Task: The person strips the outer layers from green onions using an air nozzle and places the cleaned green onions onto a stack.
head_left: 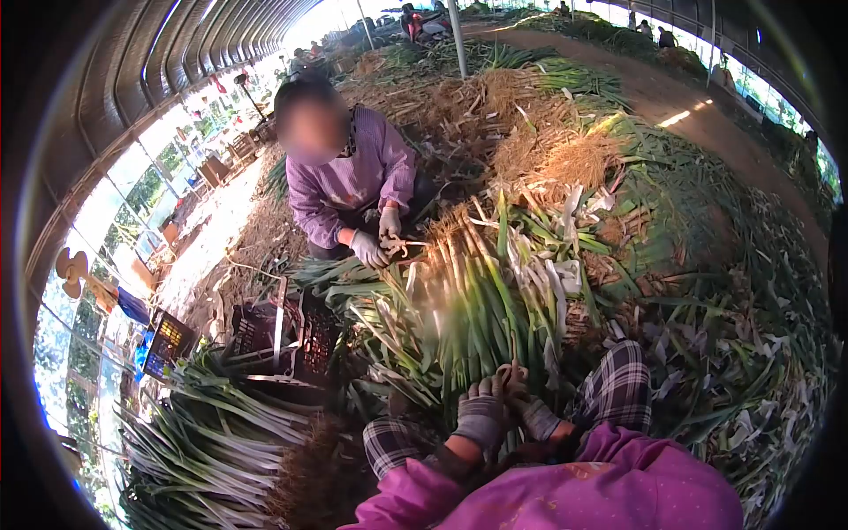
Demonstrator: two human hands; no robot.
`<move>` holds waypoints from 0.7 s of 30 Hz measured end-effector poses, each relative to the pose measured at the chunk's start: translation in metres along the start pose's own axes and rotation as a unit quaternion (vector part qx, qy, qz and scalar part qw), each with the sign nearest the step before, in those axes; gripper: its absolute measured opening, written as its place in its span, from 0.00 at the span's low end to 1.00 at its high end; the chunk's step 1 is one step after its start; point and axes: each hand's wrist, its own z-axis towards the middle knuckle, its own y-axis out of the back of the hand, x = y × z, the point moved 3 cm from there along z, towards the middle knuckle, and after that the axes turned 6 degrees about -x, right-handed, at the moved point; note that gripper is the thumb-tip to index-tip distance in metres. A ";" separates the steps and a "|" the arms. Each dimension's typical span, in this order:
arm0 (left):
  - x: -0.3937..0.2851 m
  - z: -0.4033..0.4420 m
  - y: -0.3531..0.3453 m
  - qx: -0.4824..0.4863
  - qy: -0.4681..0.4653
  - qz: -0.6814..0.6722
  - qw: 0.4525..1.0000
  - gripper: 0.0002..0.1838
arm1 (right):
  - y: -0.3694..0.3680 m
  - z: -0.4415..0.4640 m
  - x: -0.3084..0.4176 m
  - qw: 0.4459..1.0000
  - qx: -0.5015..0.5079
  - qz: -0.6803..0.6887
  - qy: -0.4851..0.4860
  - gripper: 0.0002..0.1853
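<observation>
My left hand (480,419), in a grey glove, is closed over the leafy ends of long green onions (481,309). Close beside it, my gloved right hand (535,417) is closed at a tan, looped strand that looks like twine (513,378). Its fingertips are partly hidden. The onions lie side by side in front of me, roots pointing away and green leaves toward my lap. Across from me a co-worker in a purple top (353,172) holds a similar tan strand (402,245) in both gloved hands.
A dark plastic crate (283,331) stands left of the onions. Below it lies a stack of white-stemmed onions (234,446) with roots facing me. Rooty bundles (574,163) are heaped ahead, and loose leaves (707,380) cover the ground at right. A metal pole (458,40) rises behind.
</observation>
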 end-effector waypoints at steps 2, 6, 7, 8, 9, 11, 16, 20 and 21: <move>0.011 0.020 -0.044 0.133 0.087 -0.037 0.986 0.46 | 0.002 0.006 -0.002 0.998 -0.045 -0.035 0.041 0.11; 0.022 0.032 -0.093 0.143 0.112 -0.182 0.966 0.57 | 0.013 0.019 -0.020 0.995 -0.096 0.038 0.017 0.13; 0.025 0.034 -0.099 0.159 0.126 -0.190 0.961 0.56 | 0.016 0.021 -0.022 0.995 -0.095 0.006 0.041 0.14; 0.029 0.036 -0.103 0.176 0.140 -0.197 0.954 0.56 | 0.020 0.024 -0.028 0.993 -0.093 -0.024 0.064 0.14; 0.032 0.038 -0.106 0.192 0.153 -0.204 0.948 0.55 | 0.026 0.030 -0.036 0.990 -0.091 -0.080 0.077 0.15; 0.030 0.041 -0.101 0.238 0.180 -0.183 0.937 0.54 | 0.030 0.039 -0.041 0.972 -0.087 -0.190 0.104 0.17; 0.035 0.045 -0.122 0.270 0.106 -0.153 0.945 0.53 | 0.021 0.037 -0.030 0.983 -0.122 -0.136 0.003 0.17; 0.040 0.047 -0.135 0.279 0.137 -0.153 0.938 0.53 | 0.031 0.065 -0.082 0.992 -0.126 -0.004 -0.009 0.16; 0.038 0.047 -0.130 0.282 0.152 -0.160 0.934 0.52 | 0.029 0.063 -0.078 0.992 -0.127 0.002 -0.022 0.15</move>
